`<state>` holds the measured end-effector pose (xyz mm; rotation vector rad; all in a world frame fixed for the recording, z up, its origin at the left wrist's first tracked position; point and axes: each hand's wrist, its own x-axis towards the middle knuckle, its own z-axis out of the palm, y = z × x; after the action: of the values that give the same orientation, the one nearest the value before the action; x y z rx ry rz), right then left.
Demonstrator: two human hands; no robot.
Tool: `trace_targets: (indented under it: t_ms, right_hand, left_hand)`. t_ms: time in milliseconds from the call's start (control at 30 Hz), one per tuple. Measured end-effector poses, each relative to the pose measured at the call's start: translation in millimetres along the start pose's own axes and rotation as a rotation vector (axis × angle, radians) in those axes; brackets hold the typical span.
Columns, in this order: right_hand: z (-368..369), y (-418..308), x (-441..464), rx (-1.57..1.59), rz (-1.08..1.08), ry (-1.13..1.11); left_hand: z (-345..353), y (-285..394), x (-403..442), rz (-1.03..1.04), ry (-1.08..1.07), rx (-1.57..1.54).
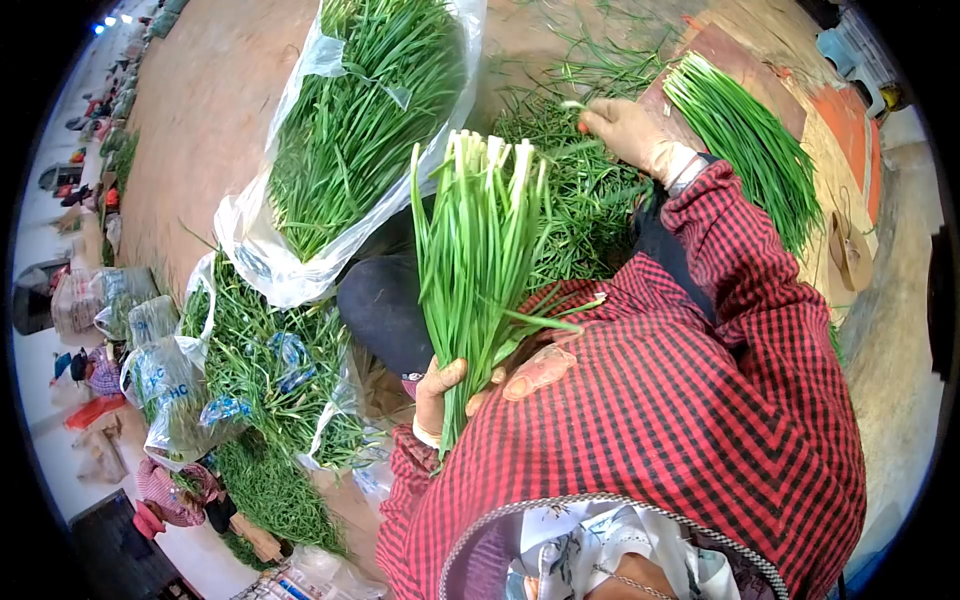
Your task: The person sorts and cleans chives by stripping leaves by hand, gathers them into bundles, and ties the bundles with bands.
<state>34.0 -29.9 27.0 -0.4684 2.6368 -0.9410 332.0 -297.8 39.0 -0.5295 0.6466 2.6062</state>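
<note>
My left hand [440, 390], in a cream glove, is wrapped round the lower, leafy part of a bunch of garlic chives [475, 240]. The bunch stands upright with its white stem ends at the top. To the right, my right hand [635, 135], also gloved, is closed in a pinch above a heap of loose green leaves [580, 215]. A small pale stalk [572, 104] sticks out from its fingertips, beside a red spot. A loose chive [545, 320] slants out from the held bunch across my checked clothing.
A neat bundle of chives [745, 145] lies on a board at the right, near a sandal [850, 250]. At upper left is a clear plastic bag [255, 225] full of chives. More bagged greens [270, 350] lie at left, with people [180, 495] beyond.
</note>
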Motion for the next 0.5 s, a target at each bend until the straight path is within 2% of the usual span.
trace_targets:
  t_ms: [33,100,133,167,233,300,433,500]
  right_hand:
    - [6,18,0,-0.001,-0.004,0.002]
    - [4,8,-17,-0.129,0.016,0.074]
    - [15,21,-9,-0.049,-0.193,0.168]
    - [8,6,-14,-0.046,-0.188,0.169]
    - [-6,-48,-27,0.1,-0.523,0.199]
    - [2,-64,-23,0.065,-0.705,0.171]
    - [16,-73,-14,-0.076,-0.851,0.243]
    - [19,-77,-16,-0.057,-0.887,0.194]
  left_hand:
    - [0,2,0,0.003,-0.006,-0.02]
    - [7,6,0,0.005,-0.027,-0.025]
    - [10,8,0,-0.003,-0.003,0.038]
    - [12,10,1,-0.013,0.02,0.104]
    - [7,7,2,-0.013,0.062,0.162]
    - [11,6,5,-0.007,0.098,0.224]
    - [17,6,5,0.002,0.152,0.334]
    - [21,4,3,0.042,0.183,0.306]
